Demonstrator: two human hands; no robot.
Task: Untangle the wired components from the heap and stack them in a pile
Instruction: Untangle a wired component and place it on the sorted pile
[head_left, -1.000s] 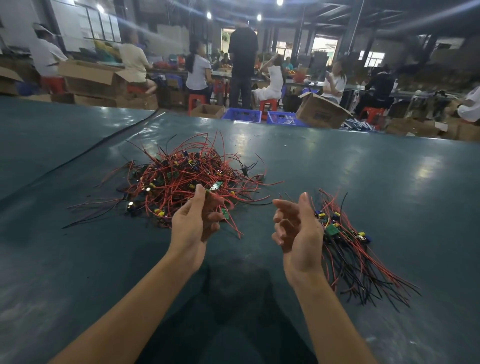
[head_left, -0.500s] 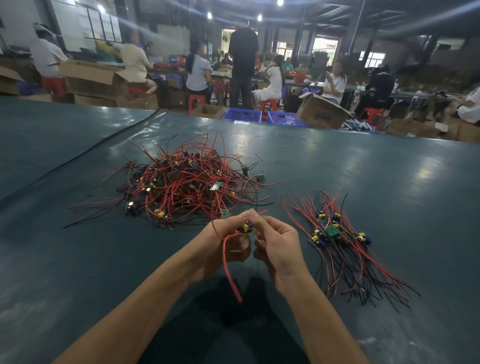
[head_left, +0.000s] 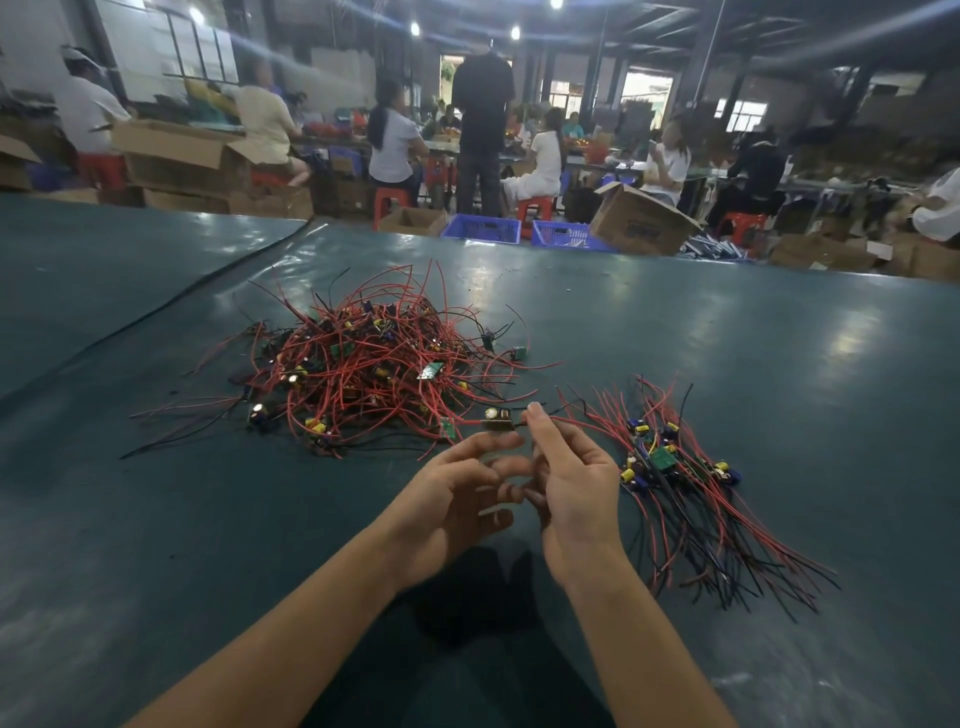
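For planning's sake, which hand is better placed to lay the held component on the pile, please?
Probably right: the right hand pinches the component, and the pile lies on its side.

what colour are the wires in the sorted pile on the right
Mostly red, some black, in the fanned pile of wired circuit boards; seen in the head view.

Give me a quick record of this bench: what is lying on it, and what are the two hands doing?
Surface: dark green table
Unsorted: tangled heap of red and black wired parts, left of centre
Sorted: pile on the right, wires fanned toward the person
Right hand: pinches one wired component, held between heap and pile
Left hand: blurred, fingers spread just below it, nothing visibly held
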